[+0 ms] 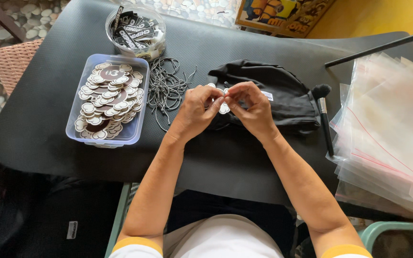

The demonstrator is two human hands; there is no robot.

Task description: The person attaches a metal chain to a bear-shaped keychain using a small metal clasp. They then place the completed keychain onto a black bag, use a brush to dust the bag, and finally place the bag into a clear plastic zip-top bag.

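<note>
Tags [223, 106], small white-edged cut-outs, sit pinched between both sets of fingertips, left hand [198, 107] and right hand [249, 105] meeting just above the folded black garment [283, 98]. Left of the hands lies a heap of beaded cords [166, 88], then the clear tray of tags [107, 100]; clear bags [388, 129] are stacked far right.

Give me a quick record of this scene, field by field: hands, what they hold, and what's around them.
left hand: pinching a small white tag
right hand: pinching the same tag
under hands: folded black garment
left side: clear tray of round tags, pile of cords, round tub of black labels
right side: brush, stack of clear bags
surface: black mat
</note>
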